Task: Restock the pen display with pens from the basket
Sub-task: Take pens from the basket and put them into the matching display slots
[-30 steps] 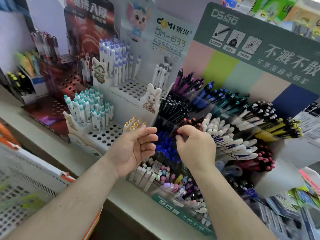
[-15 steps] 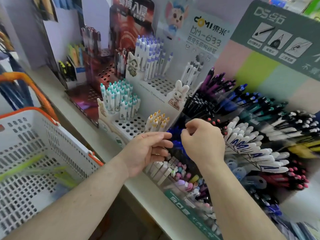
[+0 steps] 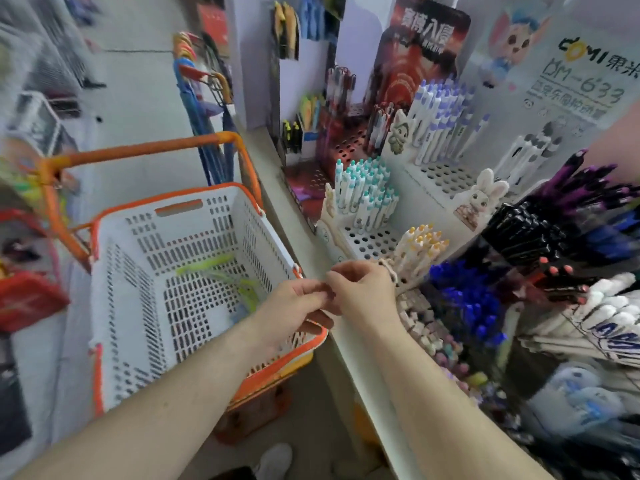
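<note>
Both hands meet over the basket's near corner: the left hand (image 3: 294, 299) and right hand (image 3: 363, 289) have fingers curled, seemingly pinching something small and dark between them; it is too blurred to name. Loose yellow-green pens (image 3: 221, 271) lie in the basket (image 3: 121, 306), beside the pen display (image 3: 374, 216). A fumble here would likely drop the item through the slots.

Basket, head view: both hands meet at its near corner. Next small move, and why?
Probably lower the left hand into the basket for the yellow-green pens on its floor. Neither the left nor the right hand visibly holds a pen, and the pen display has bare holes.
</note>
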Demonstrator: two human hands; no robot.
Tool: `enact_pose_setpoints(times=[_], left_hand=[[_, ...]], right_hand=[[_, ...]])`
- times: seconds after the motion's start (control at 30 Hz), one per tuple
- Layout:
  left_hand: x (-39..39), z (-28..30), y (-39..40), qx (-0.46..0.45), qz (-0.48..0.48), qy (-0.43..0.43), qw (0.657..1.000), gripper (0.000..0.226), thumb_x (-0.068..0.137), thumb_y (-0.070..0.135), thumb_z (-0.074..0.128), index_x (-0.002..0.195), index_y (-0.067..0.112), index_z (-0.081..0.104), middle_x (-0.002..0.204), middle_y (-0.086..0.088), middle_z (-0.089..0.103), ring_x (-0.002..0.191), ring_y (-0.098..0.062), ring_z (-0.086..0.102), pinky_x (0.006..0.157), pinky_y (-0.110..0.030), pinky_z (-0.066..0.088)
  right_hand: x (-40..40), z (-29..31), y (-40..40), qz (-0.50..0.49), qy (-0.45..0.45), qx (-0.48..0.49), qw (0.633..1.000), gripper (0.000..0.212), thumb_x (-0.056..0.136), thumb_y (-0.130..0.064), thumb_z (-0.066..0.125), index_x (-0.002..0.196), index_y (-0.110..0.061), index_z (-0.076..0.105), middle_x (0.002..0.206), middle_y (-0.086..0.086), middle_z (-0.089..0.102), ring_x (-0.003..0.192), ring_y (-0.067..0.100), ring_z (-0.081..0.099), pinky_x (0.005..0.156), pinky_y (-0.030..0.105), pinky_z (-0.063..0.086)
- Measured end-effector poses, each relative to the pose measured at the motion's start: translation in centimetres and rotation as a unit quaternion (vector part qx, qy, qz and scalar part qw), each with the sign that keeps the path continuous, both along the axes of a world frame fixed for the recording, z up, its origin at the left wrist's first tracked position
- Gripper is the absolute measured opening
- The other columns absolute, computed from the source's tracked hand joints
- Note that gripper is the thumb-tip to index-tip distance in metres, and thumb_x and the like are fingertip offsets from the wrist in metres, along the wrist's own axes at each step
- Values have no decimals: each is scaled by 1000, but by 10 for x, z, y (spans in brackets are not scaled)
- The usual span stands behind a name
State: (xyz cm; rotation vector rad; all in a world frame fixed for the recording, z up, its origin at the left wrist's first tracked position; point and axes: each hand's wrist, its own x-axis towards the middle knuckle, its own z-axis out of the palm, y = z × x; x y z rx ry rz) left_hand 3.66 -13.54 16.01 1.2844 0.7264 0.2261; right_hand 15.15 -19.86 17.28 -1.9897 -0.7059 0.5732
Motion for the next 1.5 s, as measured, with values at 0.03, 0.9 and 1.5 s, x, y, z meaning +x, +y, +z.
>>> enact_pose_setpoints(times=[0.03,0.9,1.5], left_hand=[[-11,-5,4,11,17,20,1000,21,99,12,52,109,8,70,84,-2,73,70,-13,64,68,-27,50],[-29,-270,174,637,-466,304,533,85,85,22,65,155,16,17,161,-12,14,148,-35,10,120,-52,10],[-40,-259,245,561,-322,332,686,43,88,24,57,130,16,56,128,-7,49,120,-26,46,94,-41,50]], right_hand=[[-6,-6,6,12,12,-7,1000,19,80,-18,69,65,-30,68,64,-11,66,70,11,67,68,33,56],[-45,-112,166,77,-262,-184,944,58,96,-45,53,143,-12,43,134,8,54,129,27,43,114,44,28],[-52,-132,189,-26,-252,-249,935,54,97,-54,33,135,-17,45,112,2,69,112,21,61,119,44,20]])
